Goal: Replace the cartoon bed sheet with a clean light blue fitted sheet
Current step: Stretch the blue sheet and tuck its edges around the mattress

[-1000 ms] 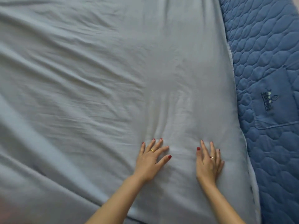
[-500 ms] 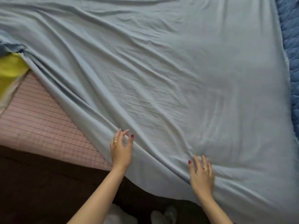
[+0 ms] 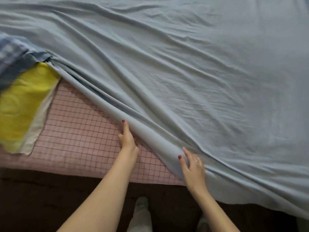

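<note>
The light blue fitted sheet (image 3: pixel 192 67) lies wrinkled over most of the bed, its loose edge running diagonally from upper left to lower right. My left hand (image 3: pixel 127 137) is at that edge with its fingers tucked under the folded hem. My right hand (image 3: pixel 192 165) sits lower on the same edge, thumb on top of the fabric and fingertips buried in a fold. A pink checked mattress cover (image 3: pixel 80 131) is bare to the left of the edge. No cartoon sheet can be made out with certainty.
A yellow and white cloth (image 3: pixel 25 106) and a blue checked cloth (image 3: pixel 11 61) lie bunched at the left. The dark bed base (image 3: pixel 50 190) runs along the near side. My feet (image 3: pixel 142 210) stand close against it.
The view has swung left, and the quilted blue cover has left the frame. Both hands left the flat middle of the sheet and moved to its loose diagonal edge, with more pink mattress cover showing.
</note>
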